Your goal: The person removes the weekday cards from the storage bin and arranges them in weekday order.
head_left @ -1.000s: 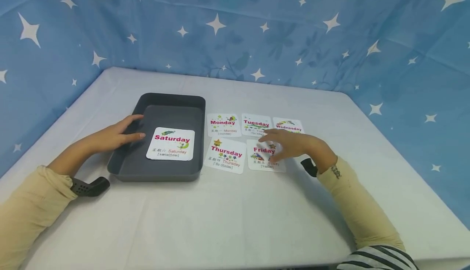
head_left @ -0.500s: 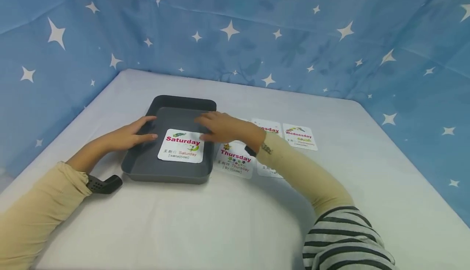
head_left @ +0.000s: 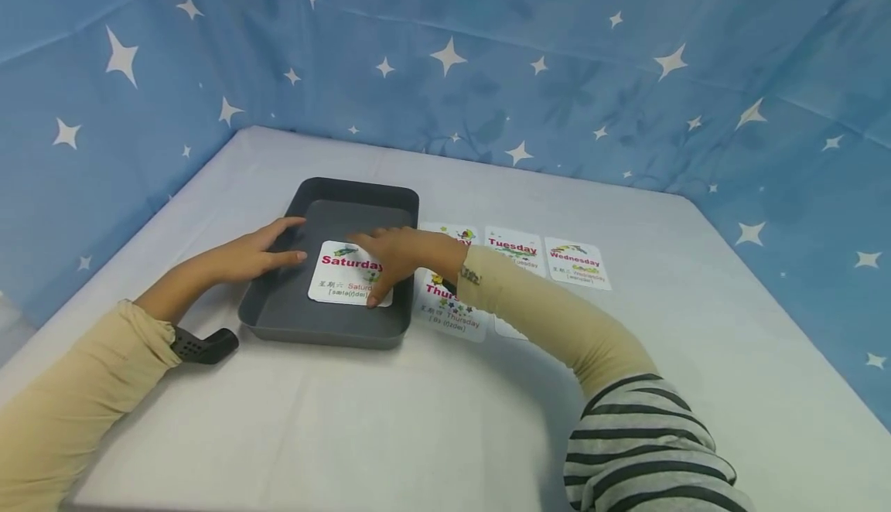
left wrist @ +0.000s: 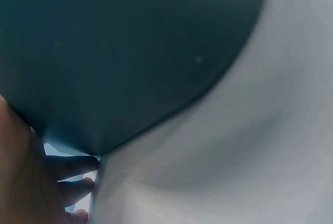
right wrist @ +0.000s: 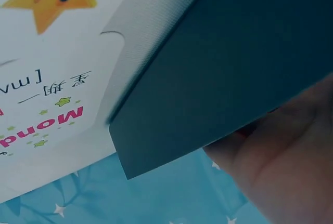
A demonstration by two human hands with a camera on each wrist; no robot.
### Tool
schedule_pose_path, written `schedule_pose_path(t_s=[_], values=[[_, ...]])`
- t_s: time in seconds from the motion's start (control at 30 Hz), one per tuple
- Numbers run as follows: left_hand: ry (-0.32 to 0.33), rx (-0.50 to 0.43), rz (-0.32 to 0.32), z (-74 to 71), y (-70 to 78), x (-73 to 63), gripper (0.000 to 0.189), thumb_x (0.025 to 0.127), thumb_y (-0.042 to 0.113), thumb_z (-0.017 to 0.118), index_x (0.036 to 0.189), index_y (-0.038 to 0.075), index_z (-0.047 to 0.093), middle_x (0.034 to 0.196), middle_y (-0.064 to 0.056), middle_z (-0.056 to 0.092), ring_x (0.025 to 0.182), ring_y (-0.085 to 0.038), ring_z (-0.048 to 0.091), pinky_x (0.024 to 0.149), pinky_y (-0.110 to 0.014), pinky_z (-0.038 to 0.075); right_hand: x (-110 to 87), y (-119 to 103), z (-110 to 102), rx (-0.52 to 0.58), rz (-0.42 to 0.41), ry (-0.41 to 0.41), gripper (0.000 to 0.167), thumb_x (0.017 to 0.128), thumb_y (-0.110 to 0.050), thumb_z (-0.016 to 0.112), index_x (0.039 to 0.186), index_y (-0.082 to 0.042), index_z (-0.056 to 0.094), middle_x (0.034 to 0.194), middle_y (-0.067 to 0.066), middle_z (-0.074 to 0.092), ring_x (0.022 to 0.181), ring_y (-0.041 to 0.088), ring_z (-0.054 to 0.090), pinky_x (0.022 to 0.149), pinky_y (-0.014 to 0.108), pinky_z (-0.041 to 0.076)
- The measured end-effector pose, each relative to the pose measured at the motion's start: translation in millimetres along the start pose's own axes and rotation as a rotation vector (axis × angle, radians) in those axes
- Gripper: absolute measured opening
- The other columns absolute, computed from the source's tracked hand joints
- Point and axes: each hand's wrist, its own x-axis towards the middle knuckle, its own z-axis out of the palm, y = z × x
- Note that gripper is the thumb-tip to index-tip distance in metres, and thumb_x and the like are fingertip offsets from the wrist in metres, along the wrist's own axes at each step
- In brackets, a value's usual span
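My left hand (head_left: 259, 255) rests at the left rim of the dark grey tray (head_left: 306, 326), thumb and index finger spread and reaching over the edge. In the left wrist view the tray's outer wall (left wrist: 125, 52) fills much of the picture. A white Saturday card (head_left: 332, 288) lies inside the tray. My right hand (head_left: 397, 253) spans the card's right part, fingertips at its top edge and thumb near its bottom edge; I cannot tell whether it grips. The tray's wall (right wrist: 218, 78) hides those fingers in the right wrist view.
Right of the tray, the Monday (right wrist: 47, 125), Tuesday (head_left: 513, 245), Wednesday (head_left: 578, 263) and Thursday (head_left: 448, 319) cards lie on the white table (head_left: 390, 419). Another card is mostly covered by the right sleeve (head_left: 550, 311). A blue star-patterned cloth (head_left: 487, 94) hangs behind.
The right hand has moved left from above the Friday card, over the tray's right rim, onto the Saturday card. The left hand has stayed at the tray's rim; the whole view has shifted.
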Motion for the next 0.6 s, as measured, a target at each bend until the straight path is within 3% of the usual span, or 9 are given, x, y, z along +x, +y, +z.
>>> schedule_pose_path(t_s=[0.23,0.43,0.6], values=[[-0.01,-0.004,-0.004,0.1,2.7,0.5,0.073,0.092,0.04,0.047,0.145,0.005,0.011,0.149,-0.029,0.006,0.134,-0.05,0.01,0.104,-0.064,0.016,0.1,2.4,1.1,0.074,-0.059,0.001,0.107,0.068,-0.053,0.073,0.148,-0.026,0.007,0.141,0.007,0.024,0.122,0.023,0.031,0.103,0.038,0.033],[-0.001,0.0,0.001,-0.7,1.7,0.9,0.073,0.093,0.04,0.047,0.145,0.005,0.01,0.149,-0.029,0.006,0.135,-0.05,0.009,0.103,-0.064,0.015,6.6,7.6,-0.5,0.096,-0.052,0.006,0.108,0.067,-0.051,0.075,0.148,-0.025,0.007,0.146,0.008,0.023,0.129,0.023,0.028,0.107,0.04,0.028],[-0.002,-0.001,-0.001,0.1,2.1,1.6,0.074,0.093,0.04,0.047,0.145,0.004,0.009,0.149,-0.029,0.005,0.135,-0.05,0.008,0.104,-0.064,0.014,7.7,9.8,-0.1,0.127,-0.069,0.044,0.108,0.065,-0.05,0.077,0.147,-0.027,0.011,0.136,0.007,0.027,0.117,0.02,0.032,0.1,0.036,0.034]])
